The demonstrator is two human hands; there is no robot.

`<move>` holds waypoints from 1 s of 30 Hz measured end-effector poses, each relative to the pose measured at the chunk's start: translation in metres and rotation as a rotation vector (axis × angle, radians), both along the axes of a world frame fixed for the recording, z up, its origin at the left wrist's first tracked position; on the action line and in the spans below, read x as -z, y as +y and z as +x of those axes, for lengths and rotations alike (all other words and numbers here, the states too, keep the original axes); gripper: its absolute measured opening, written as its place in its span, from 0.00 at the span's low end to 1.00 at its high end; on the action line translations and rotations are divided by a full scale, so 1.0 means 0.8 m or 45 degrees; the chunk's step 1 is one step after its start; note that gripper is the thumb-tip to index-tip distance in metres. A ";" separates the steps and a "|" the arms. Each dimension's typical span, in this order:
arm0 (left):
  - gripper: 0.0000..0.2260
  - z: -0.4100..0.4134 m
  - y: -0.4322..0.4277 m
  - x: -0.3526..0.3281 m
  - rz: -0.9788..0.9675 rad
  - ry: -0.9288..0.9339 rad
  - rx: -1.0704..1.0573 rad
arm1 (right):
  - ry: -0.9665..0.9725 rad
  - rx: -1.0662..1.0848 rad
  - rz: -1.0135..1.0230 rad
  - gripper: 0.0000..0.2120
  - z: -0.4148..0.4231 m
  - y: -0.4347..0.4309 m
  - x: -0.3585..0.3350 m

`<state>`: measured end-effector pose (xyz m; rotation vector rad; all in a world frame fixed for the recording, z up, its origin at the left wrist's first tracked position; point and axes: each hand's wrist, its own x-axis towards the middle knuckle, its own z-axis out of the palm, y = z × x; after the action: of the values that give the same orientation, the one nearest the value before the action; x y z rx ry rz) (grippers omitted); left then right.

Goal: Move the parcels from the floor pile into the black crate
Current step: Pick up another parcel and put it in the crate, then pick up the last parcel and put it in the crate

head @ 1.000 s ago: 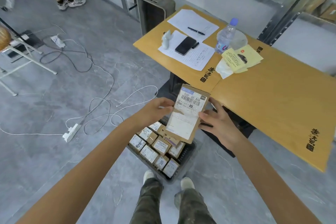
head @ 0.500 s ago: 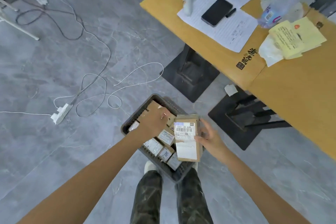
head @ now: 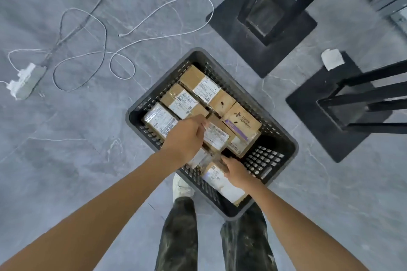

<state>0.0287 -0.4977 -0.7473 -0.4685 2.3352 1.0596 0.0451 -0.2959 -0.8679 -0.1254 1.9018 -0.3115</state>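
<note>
The black crate (head: 267, 158) stands on the grey floor at my feet, packed with several brown cardboard parcels with white labels. My right hand (head: 236, 170) grips the far end of a long labelled parcel (head: 222, 183), which lies in the crate's near corner. My left hand (head: 187, 135) reaches into the middle of the crate, its fingers curled on the edge of another labelled parcel (head: 217, 137). A parcel with purple tape (head: 241, 122) sits to the right of that. No floor pile shows in this view.
Two black table bases (head: 262, 28) (head: 339, 108) stand just beyond and right of the crate. White cables (head: 105, 55) and a power strip (head: 23, 81) lie on the floor at left. A crumpled paper (head: 332, 59) lies by the right base. My white shoe (head: 181, 187) touches the crate.
I have bent down over the crate, and the table top has left the view. My right hand lowered the long parcel into the crate's near corner. My left hand shifted onto a middle parcel.
</note>
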 end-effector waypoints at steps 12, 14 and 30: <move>0.15 0.037 -0.015 0.015 0.006 -0.055 -0.091 | 0.044 -0.141 0.029 0.30 0.034 0.003 0.046; 0.15 0.025 -0.015 -0.010 0.000 -0.055 -0.050 | 0.012 -0.071 -0.003 0.25 0.018 0.002 0.015; 0.10 -0.143 0.103 -0.518 -0.083 0.622 0.495 | 0.918 0.444 -0.532 0.15 -0.159 0.066 -0.632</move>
<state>-0.0857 -0.4157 -0.3328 0.2528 2.7309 0.9870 -0.0818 -0.2434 -0.3620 -0.2033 2.5456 -1.0085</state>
